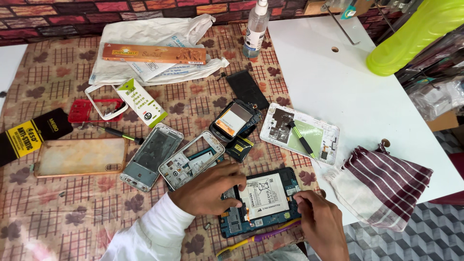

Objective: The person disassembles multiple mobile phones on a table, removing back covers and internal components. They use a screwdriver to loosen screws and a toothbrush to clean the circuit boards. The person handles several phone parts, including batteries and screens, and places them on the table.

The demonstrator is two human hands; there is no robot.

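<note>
An opened phone (pixel 285 181) with a blue board and a white battery (pixel 264 195) lies at the near edge of the patterned cloth. My left hand (pixel 209 188) presses flat on its left side, fingertips at the battery's top left corner. My right hand (pixel 321 222) pinches the phone's right edge beside the battery. A purple and yellow toothbrush (pixel 256 238) lies just below the phone.
Two silver phone frames (pixel 151 155) (pixel 193 157), a small dismantled phone (pixel 233 121), a white back cover (pixel 299 133) with a green-handled screwdriver (pixel 300 139) on it, a clear case (pixel 79 155), a striped cloth (pixel 386 186), a spray bottle (pixel 254 29), a plastic bag with an orange box (pixel 153 53), and a white table (pixel 348 82).
</note>
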